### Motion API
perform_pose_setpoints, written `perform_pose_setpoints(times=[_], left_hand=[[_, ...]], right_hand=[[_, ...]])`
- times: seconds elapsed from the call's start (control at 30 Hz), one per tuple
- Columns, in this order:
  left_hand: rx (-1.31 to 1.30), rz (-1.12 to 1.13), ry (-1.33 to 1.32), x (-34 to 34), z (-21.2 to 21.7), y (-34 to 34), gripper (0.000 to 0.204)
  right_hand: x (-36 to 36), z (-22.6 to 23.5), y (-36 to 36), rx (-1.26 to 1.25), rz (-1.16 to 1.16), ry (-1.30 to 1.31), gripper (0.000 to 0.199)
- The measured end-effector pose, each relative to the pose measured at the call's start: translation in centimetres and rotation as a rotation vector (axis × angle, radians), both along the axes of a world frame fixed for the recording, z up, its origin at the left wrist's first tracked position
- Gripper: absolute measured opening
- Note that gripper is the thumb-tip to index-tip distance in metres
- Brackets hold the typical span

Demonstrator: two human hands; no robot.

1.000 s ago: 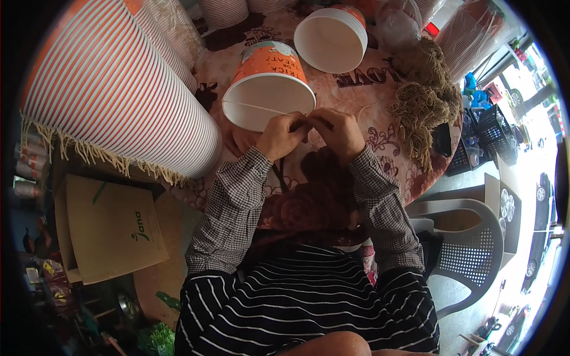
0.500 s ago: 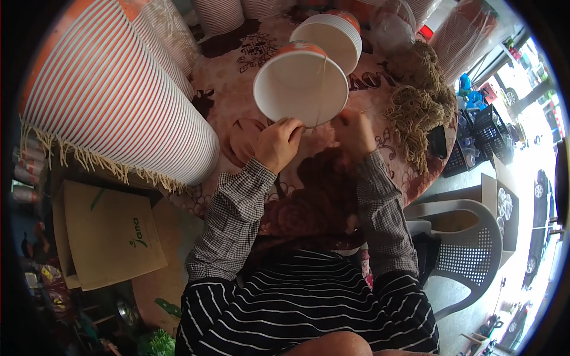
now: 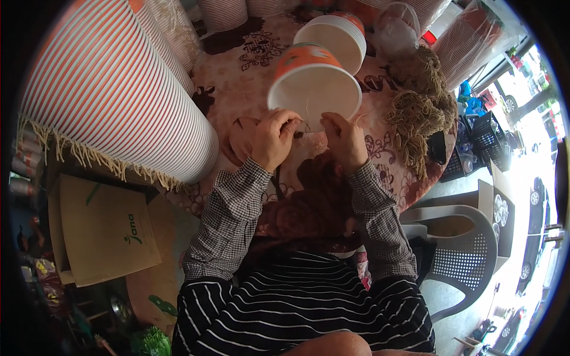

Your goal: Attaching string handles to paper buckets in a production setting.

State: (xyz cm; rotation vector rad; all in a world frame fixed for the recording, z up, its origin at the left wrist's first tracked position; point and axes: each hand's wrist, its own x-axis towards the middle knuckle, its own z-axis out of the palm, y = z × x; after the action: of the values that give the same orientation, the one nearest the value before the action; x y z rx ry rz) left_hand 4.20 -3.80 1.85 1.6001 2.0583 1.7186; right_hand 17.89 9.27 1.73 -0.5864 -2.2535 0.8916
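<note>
A white paper bucket [image 3: 314, 89] with an orange printed outside lies tipped on the patterned tablecloth, its open mouth facing me. A thin tan string [image 3: 307, 113] hangs inside the mouth and runs to the near rim. At the left of that rim, my left hand [image 3: 274, 141] is closed, thumb and forefinger pinching the string. My right hand [image 3: 345, 141] is closed opposite it, pinching the string just right of the rim's lowest part. A small gap lies between the two hands. The string's ends are too fine to follow fully.
Nested paper buckets [image 3: 335, 38] lie behind. A tall slanted stack of buckets [image 3: 119, 95] fills the left. A tangled heap of tan string [image 3: 418, 113] lies to the right. A cardboard box [image 3: 107, 231] stands lower left, a grey plastic chair [image 3: 460, 261] lower right.
My right hand has moved left and come closer to my left hand at the rim. The bucket has shifted slightly right and down and tilted, showing more of its orange side.
</note>
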Motion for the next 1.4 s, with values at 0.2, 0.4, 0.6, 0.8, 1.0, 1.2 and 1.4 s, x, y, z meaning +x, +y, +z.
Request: perform_pose_setpoints(times=[0.2,0.4,0.6,0.8,1.0,1.2,1.4], left_hand=[[-0.021,0.044,0.035,0.1,-0.7,-0.1,0.007],[-0.021,0.015,0.121,0.3,-0.4,-0.1,0.008],[-0.078,0.047,0.116,0.2,-0.8,0.0,0.008],[-0.087,-0.03,-0.17,-0.9,-1.9,0.1,0.014],[-0.169,-0.061,-0.103,-0.8,-1.5,0.1,0.016],[-0.211,-0.128,-0.019,-1.3,-1.3,-0.4,0.016],[-0.188,-0.264,-0.039,-0.9,-0.8,-0.2,0.016]], right_hand=[[-0.3,0.7,-0.3,-0.649,0.274,0.11,0.028],[0.5,1.8,0.6,-0.726,0.277,0.148,0.017],[1.0,2.0,0.8,-1.055,0.333,0.3,0.014],[0.4,2.4,0.0,-0.86,0.336,0.193,0.021],[-0.4,0.2,-0.9,-0.138,0.271,0.024,0.025],[0.0,1.3,0.3,-0.367,0.231,0.03,0.016],[-0.4,0.2,0.2,-0.149,-0.002,0.121,0.015]])
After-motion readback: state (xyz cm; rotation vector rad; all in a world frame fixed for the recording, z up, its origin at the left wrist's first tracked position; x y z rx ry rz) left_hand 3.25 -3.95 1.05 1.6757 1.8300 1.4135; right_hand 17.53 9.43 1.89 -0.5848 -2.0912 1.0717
